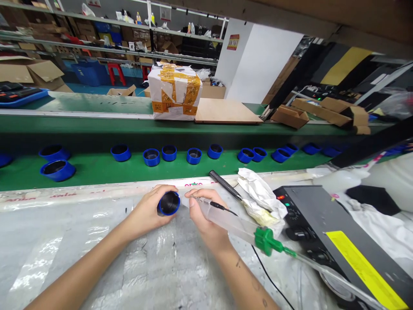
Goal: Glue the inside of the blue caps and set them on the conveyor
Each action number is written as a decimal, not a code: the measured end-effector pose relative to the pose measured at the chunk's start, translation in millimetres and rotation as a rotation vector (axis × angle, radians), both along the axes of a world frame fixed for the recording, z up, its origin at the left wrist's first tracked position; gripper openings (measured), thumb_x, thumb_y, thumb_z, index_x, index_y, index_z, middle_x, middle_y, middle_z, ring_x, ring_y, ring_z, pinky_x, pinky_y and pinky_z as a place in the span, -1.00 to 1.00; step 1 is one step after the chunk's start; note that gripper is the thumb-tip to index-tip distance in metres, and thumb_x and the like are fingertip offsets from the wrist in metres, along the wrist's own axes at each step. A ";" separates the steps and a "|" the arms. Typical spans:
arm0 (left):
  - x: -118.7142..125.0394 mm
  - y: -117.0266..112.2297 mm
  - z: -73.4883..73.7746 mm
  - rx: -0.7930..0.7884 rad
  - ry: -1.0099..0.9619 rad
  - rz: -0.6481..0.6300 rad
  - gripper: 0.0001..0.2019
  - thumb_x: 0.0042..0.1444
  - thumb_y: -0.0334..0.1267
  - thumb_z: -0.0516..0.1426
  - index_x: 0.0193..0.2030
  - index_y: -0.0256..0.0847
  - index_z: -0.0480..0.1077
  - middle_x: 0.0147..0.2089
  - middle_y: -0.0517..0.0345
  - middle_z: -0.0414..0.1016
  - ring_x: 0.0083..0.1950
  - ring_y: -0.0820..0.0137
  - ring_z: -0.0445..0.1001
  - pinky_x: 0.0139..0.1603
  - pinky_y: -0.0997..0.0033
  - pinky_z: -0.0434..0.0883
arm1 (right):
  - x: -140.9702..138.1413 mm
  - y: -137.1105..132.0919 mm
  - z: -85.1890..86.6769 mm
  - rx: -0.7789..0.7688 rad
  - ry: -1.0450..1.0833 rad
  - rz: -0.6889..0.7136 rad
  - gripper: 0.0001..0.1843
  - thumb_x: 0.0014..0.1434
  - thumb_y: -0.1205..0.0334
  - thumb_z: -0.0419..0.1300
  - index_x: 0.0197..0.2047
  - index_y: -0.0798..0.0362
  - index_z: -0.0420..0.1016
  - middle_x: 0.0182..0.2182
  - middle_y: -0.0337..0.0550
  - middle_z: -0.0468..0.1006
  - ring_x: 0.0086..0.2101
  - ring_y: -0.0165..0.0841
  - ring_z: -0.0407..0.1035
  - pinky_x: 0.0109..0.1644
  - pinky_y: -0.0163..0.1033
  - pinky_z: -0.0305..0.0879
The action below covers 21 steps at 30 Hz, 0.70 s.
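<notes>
My left hand grips a short cylindrical part with a blue rim and a dark inside, its open end turned toward my right hand. My right hand holds a clear plastic dispensing syringe with a green adapter on its rear end. A thin black tip at its front sits close to the blue-rimmed part, though contact cannot be told. A black ribbed tool handle and crumpled white paper lie just beyond my right hand.
Several blue-rimmed cups stand in a row on a green conveyor belt ahead. A grey dispensing controller sits to the right, with a black cable running across the plastic-covered bench. A taped parcel stands beyond the belt.
</notes>
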State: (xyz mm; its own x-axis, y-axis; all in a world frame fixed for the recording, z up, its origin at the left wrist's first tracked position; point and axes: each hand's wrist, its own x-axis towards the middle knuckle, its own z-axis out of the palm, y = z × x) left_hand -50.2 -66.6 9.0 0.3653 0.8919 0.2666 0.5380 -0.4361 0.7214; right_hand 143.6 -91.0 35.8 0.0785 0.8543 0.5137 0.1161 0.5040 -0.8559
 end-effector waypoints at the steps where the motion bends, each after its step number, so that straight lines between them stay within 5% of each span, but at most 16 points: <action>1: -0.2 -0.1 -0.3 0.000 0.000 0.000 -0.51 0.06 -0.34 0.27 0.15 -0.05 0.35 0.16 0.08 0.52 0.17 0.17 0.54 0.21 0.15 0.49 | 0.3 0.1 0.0 0.003 -0.004 0.000 -0.88 0.23 0.38 0.28 -0.20 -0.04 0.53 -0.26 -0.19 0.71 -0.24 -0.30 0.63 -0.10 -0.21 0.55; 21: -1.0 -1.8 -0.3 0.023 0.007 -0.003 -0.54 0.11 -0.34 0.26 0.15 -0.04 0.34 0.17 0.11 0.51 0.19 0.21 0.52 0.22 0.19 0.47 | 2.7 -2.6 5.4 0.029 -0.068 -0.002 -0.90 0.19 0.39 0.28 -0.26 -0.01 0.51 -0.36 -0.22 0.70 -0.39 -0.36 0.62 -0.28 -0.30 0.53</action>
